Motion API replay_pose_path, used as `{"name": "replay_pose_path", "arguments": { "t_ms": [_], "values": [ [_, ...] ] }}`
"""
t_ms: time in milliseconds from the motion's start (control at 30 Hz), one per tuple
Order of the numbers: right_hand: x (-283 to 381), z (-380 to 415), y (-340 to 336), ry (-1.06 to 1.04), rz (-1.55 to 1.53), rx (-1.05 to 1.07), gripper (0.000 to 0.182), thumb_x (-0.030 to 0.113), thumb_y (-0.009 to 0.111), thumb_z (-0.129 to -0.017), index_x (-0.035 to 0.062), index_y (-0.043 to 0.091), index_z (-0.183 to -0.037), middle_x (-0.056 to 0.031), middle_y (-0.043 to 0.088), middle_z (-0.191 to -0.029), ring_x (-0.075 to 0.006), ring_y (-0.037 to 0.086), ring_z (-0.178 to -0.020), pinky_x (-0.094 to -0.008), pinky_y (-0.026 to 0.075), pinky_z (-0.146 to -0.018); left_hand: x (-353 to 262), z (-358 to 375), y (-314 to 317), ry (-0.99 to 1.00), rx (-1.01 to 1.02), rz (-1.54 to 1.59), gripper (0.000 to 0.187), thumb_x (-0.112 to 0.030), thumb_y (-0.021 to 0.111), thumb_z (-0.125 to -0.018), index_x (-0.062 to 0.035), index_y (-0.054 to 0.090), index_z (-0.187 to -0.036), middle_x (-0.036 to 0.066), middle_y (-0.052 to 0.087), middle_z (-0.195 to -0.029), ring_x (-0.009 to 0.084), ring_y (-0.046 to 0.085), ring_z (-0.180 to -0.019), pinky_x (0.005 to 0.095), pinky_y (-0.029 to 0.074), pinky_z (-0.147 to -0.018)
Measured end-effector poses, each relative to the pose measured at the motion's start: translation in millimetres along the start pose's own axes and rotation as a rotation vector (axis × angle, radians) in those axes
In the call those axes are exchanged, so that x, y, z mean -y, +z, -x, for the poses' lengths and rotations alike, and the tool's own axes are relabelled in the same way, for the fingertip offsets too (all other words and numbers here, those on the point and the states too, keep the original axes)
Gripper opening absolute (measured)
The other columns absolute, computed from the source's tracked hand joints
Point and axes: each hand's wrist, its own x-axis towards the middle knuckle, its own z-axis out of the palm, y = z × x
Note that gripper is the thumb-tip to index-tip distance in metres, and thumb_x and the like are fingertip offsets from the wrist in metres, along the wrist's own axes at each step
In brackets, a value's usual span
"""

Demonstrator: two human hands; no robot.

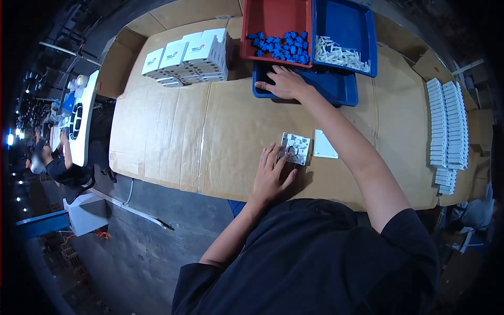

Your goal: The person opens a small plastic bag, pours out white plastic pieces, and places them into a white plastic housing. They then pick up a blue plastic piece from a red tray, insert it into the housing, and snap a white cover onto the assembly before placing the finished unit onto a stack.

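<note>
My left hand (270, 176) lies at the left side of a square white plastic housing (298, 150) with parts inside it. Its fingers are stretched out and apart, with the fingertips at or over the housing's edge. A flat white cover plate (325, 144) lies just right of the housing, partly behind my right forearm. Farther up, my right hand (286, 83) reaches over the left part of the lower blue tray (344, 94), fingers spread. I see nothing held in it; what lies beneath the palm is hidden.
A red tray (252, 21) holds blue parts (286, 47); another blue tray (341, 18) has white slender parts (341, 55). White boxes (189, 55) are stacked at the back left. Rows of white pieces (448, 126) line the right edge. A person (63, 165) sits at a table far left.
</note>
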Motion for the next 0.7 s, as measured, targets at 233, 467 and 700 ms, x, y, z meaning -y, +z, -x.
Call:
{"name": "replay_pose_path", "arguments": {
  "t_ms": [233,467,700],
  "values": [
    [-20.6,41.9,-8.1,-0.120,-0.162,-0.278,0.056,0.045,0.064,-0.101,-0.0050,0.066,-0.128,-0.0145,0.067,-0.135,-0.0317,0.061,-0.128,-0.0444,0.044,-0.112,2.0,0.4,-1.0,0.009,-0.030,0.046,0.045,-0.028,0.075,-0.090,-0.0072,0.066,-0.130,0.018,0.052,-0.145,0.0403,0.039,-0.147,0.0569,0.030,-0.123],
    [-36.0,140.2,-33.7,0.127,-1.354,-0.321,0.021,0.001,0.070,-0.097,-0.0003,0.069,-0.118,-0.0064,0.069,-0.109,-0.0114,0.070,-0.097,-0.0255,0.057,-0.085,-11.6,-11.0,-9.6,-0.196,-0.190,0.377,0.037,-0.018,0.072,-0.092,-0.0070,0.068,-0.128,0.012,0.065,-0.126,0.0310,0.061,-0.117,0.0413,0.047,-0.101],
    [-15.8,214.2,-31.5,0.036,-1.420,-0.146,0.042,-0.006,0.065,-0.094,0.0006,0.059,-0.136,-0.0064,0.067,-0.109,-0.0113,0.066,-0.096,-0.0277,0.057,-0.084,-41.8,-84.1,-15.4,-0.519,-0.093,1.117,0.027,-0.019,0.061,-0.107,0.0022,0.069,-0.122,0.003,0.069,-0.098,0.0067,0.059,-0.081,0.0251,0.048,-0.070]
  ]
}}
